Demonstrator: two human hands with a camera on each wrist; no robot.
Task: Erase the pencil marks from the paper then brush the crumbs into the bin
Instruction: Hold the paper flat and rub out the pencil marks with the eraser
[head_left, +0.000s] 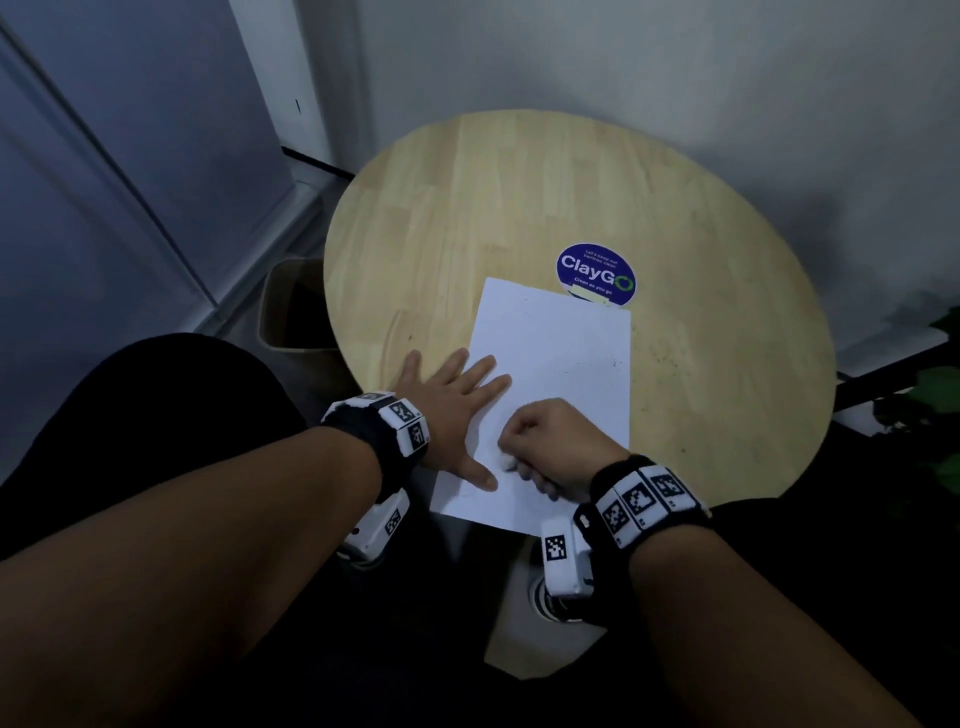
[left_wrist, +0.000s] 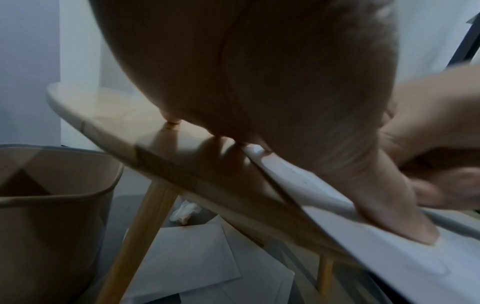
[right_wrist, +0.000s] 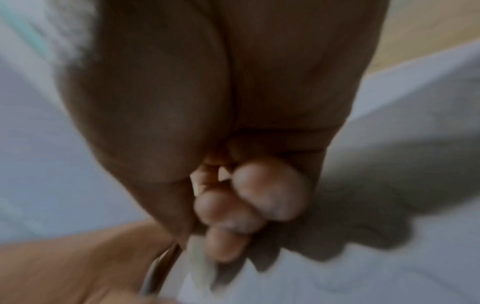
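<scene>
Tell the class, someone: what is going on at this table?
A person is rubbing pencil marks off a sheet of paper on a round table. The left hand lies flat, pinning the sheet; the right hand pinches a small eraser against it. Dark crumbs lie uncleared. A bin stands beside the table.

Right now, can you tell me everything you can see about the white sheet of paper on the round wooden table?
The white rectangular sheet of paper lies flat on the round wooden table, its near edge by the table's rim. Its far edge covers part of a blue ClayGo sticker. A few dark specks dot it. The left hand presses it down with spread fingers, while the right hand pinches a small white eraser against it.
</scene>
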